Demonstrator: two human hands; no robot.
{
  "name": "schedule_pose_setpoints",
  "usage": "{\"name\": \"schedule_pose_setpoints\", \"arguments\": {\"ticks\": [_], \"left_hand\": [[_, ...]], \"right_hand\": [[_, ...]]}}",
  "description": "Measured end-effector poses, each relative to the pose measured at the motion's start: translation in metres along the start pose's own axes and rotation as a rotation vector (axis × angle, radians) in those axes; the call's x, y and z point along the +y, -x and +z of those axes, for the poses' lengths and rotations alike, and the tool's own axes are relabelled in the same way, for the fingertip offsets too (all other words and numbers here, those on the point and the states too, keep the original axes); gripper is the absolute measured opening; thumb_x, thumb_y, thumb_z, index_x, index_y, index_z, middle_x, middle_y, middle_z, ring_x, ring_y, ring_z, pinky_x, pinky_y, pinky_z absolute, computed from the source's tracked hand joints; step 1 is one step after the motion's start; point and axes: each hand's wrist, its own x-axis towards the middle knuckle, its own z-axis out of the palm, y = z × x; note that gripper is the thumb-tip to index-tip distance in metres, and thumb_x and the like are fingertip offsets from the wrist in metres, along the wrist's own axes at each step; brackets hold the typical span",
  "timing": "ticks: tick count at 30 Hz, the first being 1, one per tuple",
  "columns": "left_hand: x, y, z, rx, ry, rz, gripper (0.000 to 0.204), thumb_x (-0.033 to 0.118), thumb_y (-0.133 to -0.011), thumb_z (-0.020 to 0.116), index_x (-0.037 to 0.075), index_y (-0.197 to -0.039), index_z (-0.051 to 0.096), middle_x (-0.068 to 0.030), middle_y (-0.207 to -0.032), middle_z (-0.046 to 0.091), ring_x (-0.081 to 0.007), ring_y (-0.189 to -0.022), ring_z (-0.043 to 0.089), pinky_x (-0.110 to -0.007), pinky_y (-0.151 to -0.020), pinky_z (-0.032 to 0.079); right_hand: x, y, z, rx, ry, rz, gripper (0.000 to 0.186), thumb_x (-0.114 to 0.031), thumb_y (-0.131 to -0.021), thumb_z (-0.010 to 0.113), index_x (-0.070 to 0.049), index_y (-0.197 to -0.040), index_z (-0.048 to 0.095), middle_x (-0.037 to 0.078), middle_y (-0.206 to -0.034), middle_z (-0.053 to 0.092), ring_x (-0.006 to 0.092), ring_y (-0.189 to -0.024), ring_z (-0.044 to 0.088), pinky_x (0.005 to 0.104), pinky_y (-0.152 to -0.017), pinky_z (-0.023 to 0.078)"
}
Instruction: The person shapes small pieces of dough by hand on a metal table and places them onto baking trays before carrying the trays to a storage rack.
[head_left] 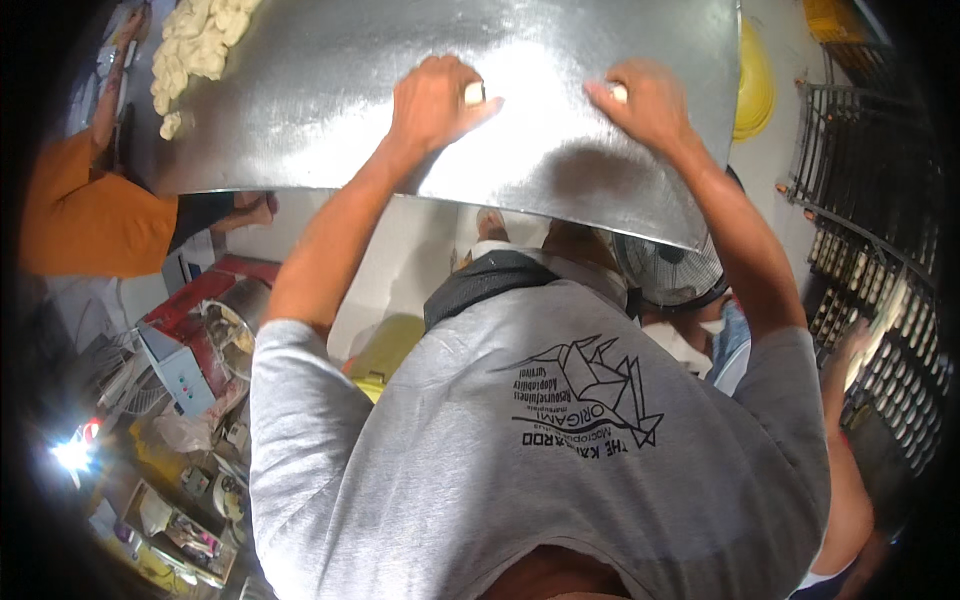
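Observation:
On the shiny metal table [330, 130], my left hand [436, 100] is closed, fingers curled over a pale dough piece [474, 93] whose end shows beside the thumb. Apart from it to the right, my right hand [650, 100] curls round another small dough piece [620, 93], visible between thumb and fingers. Most of both pieces is hidden under my hands. A heap of pale dough lumps [205, 45] lies on the table's far left. One small lump [172, 125] sits at the heap's near end.
A person in orange [95, 215] is at the table's left. Below the table's right corner stands a fan [665, 270]. Yellow round tubs [755, 80] and black racks [860, 140] are on the right. Trays of dough pieces [850, 270] are near another person's arm [838, 385].

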Motion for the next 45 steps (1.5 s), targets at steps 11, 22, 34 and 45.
{"name": "schedule_pose_setpoints", "arguments": {"ticks": [11,22,34,45], "left_hand": [[-0.014,-0.015,0.017,0.133,-0.160,0.029,0.029,0.039,-0.082,0.076,0.011,-0.090,0.075,-0.0030,-0.093,0.068,-0.0257,-0.091,0.065,-0.045,-0.083,0.056],[-0.026,-0.013,0.026,0.230,-0.086,0.244,0.024,0.033,-0.083,0.079,0.011,-0.074,0.072,-0.0067,-0.078,0.071,-0.0244,-0.076,0.070,-0.040,-0.063,0.056],[0.016,-0.003,-0.012,-0.162,0.007,-0.265,0.045,0.050,-0.088,0.078,0.005,-0.094,0.074,-0.0100,-0.092,0.070,-0.0267,-0.085,0.068,-0.041,-0.077,0.058],[0.020,0.012,0.025,0.324,-0.249,0.008,0.044,0.051,-0.086,0.078,0.007,-0.091,0.076,-0.0068,-0.079,0.067,-0.0259,-0.078,0.065,-0.045,-0.073,0.056]], "right_hand": [[-0.009,-0.018,0.006,0.119,0.050,-0.085,0.037,-0.042,-0.091,0.071,-0.006,-0.098,0.073,0.013,-0.099,0.072,0.0340,-0.100,0.065,0.0465,-0.090,0.050],[0.016,-0.016,0.030,0.151,0.069,-0.254,0.035,-0.041,-0.088,0.071,-0.009,-0.079,0.060,0.010,-0.082,0.064,0.0339,-0.079,0.061,0.0453,-0.071,0.050],[0.007,-0.004,0.003,-0.034,-0.032,-0.055,0.043,-0.050,-0.092,0.070,-0.008,-0.084,0.064,0.011,-0.089,0.067,0.0320,-0.086,0.062,0.0480,-0.074,0.049],[-0.007,0.015,0.012,0.183,0.069,-0.203,0.042,-0.048,-0.091,0.070,-0.008,-0.103,0.071,0.010,-0.105,0.070,0.0319,-0.103,0.063,0.0483,-0.092,0.048]]}}
